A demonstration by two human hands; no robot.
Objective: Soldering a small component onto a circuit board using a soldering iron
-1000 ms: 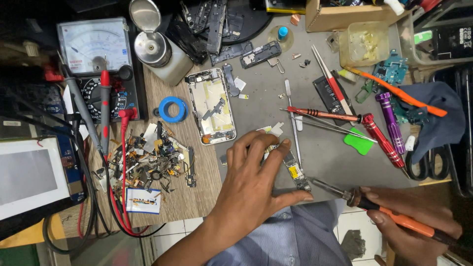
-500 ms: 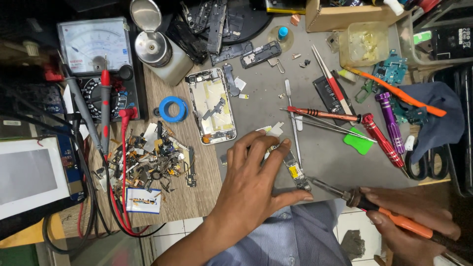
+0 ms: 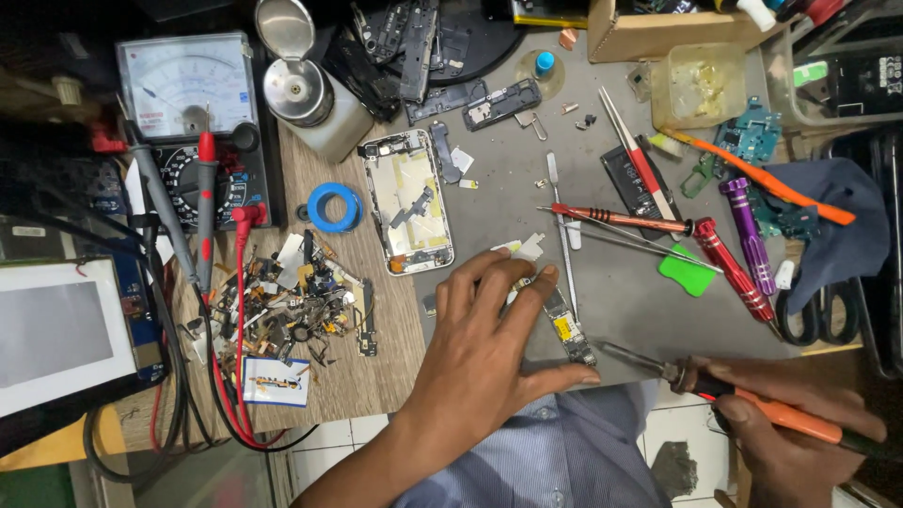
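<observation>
While the left hand [image 3: 489,348] lies spread flat on the grey worktop [image 3: 602,292] — fingertips seemingly pinning a small circuit board [image 3: 569,334] — the right hand [image 3: 790,428] keeps its grip pressed around an orange-handled soldering iron [image 3: 743,400], tip just beside the board.

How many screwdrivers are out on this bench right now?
3 that I can make out: a red screwdriver and a purple screwdriver lying on the grey mat, and an orange-handled screwdriver in the right hand. Clutter may hide others.

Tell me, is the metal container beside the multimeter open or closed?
Open. The metal container has its hinged round lid flipped up and back, so the inner top shows. Its contents cannot be seen.
</observation>
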